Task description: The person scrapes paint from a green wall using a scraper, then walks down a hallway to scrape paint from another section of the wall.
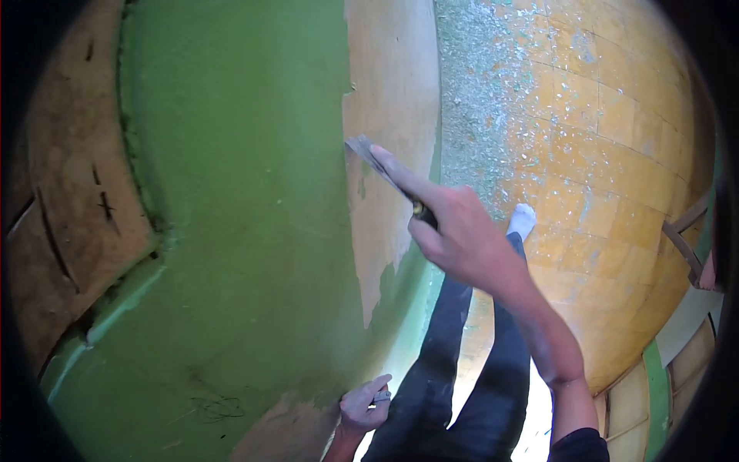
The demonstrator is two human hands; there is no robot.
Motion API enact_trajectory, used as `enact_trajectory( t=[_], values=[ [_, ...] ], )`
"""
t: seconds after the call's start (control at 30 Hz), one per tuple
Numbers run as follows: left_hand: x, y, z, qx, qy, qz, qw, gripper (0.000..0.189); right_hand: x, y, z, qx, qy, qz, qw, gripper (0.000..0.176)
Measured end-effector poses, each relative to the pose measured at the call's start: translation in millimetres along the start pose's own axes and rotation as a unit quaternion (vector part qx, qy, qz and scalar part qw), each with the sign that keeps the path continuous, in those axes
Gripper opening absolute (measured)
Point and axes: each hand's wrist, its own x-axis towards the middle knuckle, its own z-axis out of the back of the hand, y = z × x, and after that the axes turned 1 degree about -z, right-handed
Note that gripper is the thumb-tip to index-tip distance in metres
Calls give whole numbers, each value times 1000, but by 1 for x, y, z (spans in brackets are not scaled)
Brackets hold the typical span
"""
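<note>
My right hand point(466, 231) is closed round the dark handle of a scraper point(382, 167), with the index finger stretched along its metal blade. The blade's tip rests at the border between green paint and a bare tan strip point(392, 85) on the wall point(246, 177). Low in the view, my left hand point(366, 404) is beside the wall near my left leg. Its fingers are curled, and a small pale thing shows at them that I cannot make out.
Paint flakes point(481, 92) lie thickly along the foot of the wall and scatter over the yellowish tiled floor point(623, 162). My sock-covered foot point(523, 221) stands among them. Brown boards point(85, 177) edge the wall on the left. A wooden frame point(685, 231) is at the far right.
</note>
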Motion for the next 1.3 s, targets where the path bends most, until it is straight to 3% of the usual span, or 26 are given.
enact_trajectory(
  t=[0.13,0.23,0.33,0.53,0.6,0.67,0.8,0.87,0.97,1.13,1.3],
  values=[
    [-3,2,-1,-12,5,-9,1000,23,4,2,-18,39,-86,44,995,84],
    [-4,1,1,-25,17,1,1000,28,22,26,18,-18,-4,-49,999,79],
    [-2,1,2,-27,8,-4,1000,26,0,9,-8,-15,-51,29,998,78],
    [-8,3,4,-13,19,-20,1000,26,28,7,7,-21,-75,21,997,86],
    [0,1,2,-23,5,-14,1000,27,25,4,-1,16,-95,85,992,84],
    [2,5,0,-23,-5,-29,999,26,26,7,10,-14,-65,56,996,79],
    [-1,-2,1,-10,19,2,1000,26,32,5,14,-25,-45,23,998,88],
    [5,1,1,-7,13,-11,1000,26,25,-8,-3,12,-82,91,992,81],
    [-2,4,1,-15,14,-21,1000,27,49,4,26,-35,-46,29,998,82],
    [2,-1,2,-9,12,-6,1000,26,29,-6,7,3,-57,76,996,82],
    [3,5,-3,0,12,-9,1000,27,59,-5,23,-34,-86,67,993,85]
  ],
)
